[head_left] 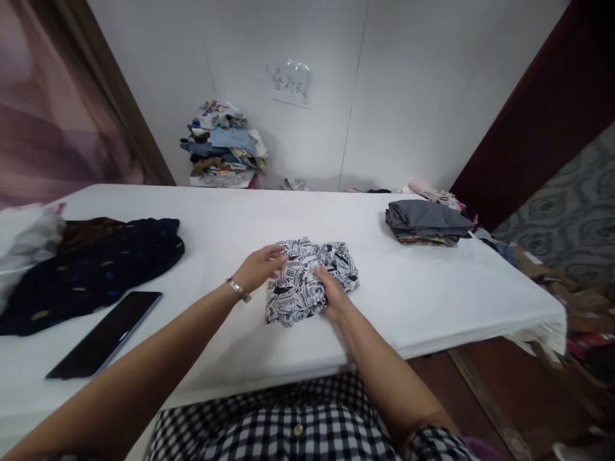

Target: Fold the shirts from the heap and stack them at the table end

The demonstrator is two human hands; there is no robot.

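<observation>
A small black-and-white printed garment (307,276) lies partly folded on the white table (423,301) in front of me. My left hand (259,266), with a metal bracelet at the wrist, rests on the garment's left edge with fingers laid flat over the cloth. My right hand (331,294) presses on the garment's lower right part, fingers curled onto the fabric. Both hands touch the cloth from opposite sides.
A dark blue patterned garment (96,266) and a black phone (108,333) lie at the left. A folded stack topped by grey cloth (425,221) sits at the back right. A pile of clothes (223,144) stands against the wall. The table edge runs near my body.
</observation>
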